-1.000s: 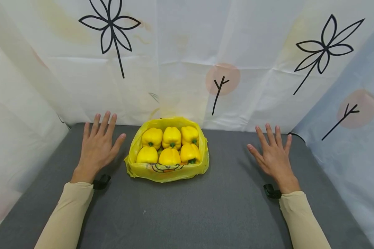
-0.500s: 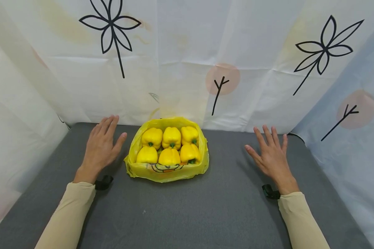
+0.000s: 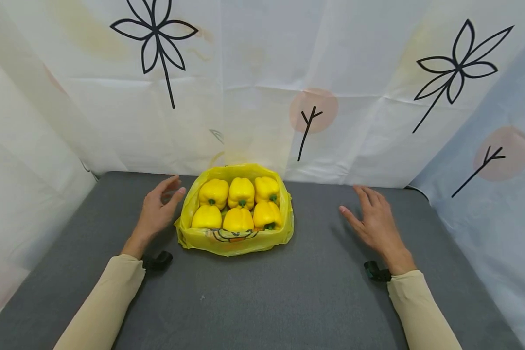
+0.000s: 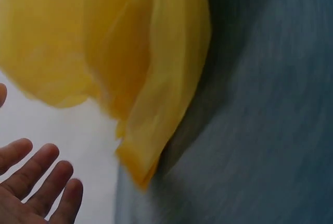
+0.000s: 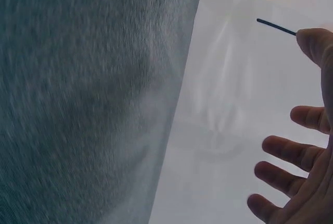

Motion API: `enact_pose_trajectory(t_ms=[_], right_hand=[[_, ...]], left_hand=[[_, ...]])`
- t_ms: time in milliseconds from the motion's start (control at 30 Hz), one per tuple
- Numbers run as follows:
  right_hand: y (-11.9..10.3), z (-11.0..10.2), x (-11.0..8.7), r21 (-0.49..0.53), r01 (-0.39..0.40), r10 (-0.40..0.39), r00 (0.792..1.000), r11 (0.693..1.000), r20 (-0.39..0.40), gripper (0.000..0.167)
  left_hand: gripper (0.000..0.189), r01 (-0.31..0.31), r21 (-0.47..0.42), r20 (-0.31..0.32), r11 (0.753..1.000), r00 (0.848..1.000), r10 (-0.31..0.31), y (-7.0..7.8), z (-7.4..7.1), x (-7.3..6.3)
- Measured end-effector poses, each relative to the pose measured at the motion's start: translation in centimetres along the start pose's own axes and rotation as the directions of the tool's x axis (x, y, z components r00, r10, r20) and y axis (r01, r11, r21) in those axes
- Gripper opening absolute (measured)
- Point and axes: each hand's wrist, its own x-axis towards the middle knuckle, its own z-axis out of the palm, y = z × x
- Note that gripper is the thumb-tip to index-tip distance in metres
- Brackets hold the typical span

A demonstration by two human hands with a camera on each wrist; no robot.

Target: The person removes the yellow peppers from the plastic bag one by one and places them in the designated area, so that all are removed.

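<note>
A yellow plastic bag (image 3: pixel 240 243) stands with its mouth open near the back of the grey table. Inside it lie several yellow bell peppers (image 3: pixel 238 221), in two rows. Just left of the bag my left hand (image 3: pixel 155 211) hovers apart from it, fingers slightly bent and holding nothing. The left wrist view has the bag's crumpled side (image 4: pixel 171 78) close by, beyond the spread fingers (image 4: pixel 41 166). My right hand (image 3: pixel 376 223) is above the table well to the right of the bag. Its fingers (image 5: pixel 286 151) are loosely extended, with nothing in them.
The grey tabletop (image 3: pixel 262 301) extends toward me and to both sides. Behind it hangs a white cloth (image 3: pixel 253 58) printed with black flowers and pink circles, which also covers the sides. Each wrist wears a small black camera (image 3: pixel 157 261).
My left hand has moved right, closer to the bag, and its spread fingers have drawn together and bent. My right hand has shifted slightly left, its fingers less spread. The bag and peppers stay put.
</note>
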Motion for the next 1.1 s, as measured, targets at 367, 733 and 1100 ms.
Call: enact_pose_trajectory(t_ms=[367, 733, 1100], right_hand=[[-1.8, 0.1, 0.0, 0.088, -0.056, 0.05, 0.996, 0.995, 0.069, 0.066], [-3.9, -0.4, 0.2, 0.216, -0.099, 0.067, 0.986, 0.971, 0.152, 0.063], [-6.2, -0.7, 1.5, 0.372, -0.098, 0.03, 0.982, 0.923, 0.185, 0.057]], left_hand=[[0.057, 0.24, -0.288, 0.056, 0.927, 0.971, -0.233, -0.9, 1.6, 0.0], [0.049, 0.228, -0.474, 0.021, 0.85, 0.969, -0.248, -2.4, 2.1, -0.4], [0.048, 0.225, -0.52, 0.017, 0.824, 0.967, -0.254, -2.6, 2.3, -0.4]])
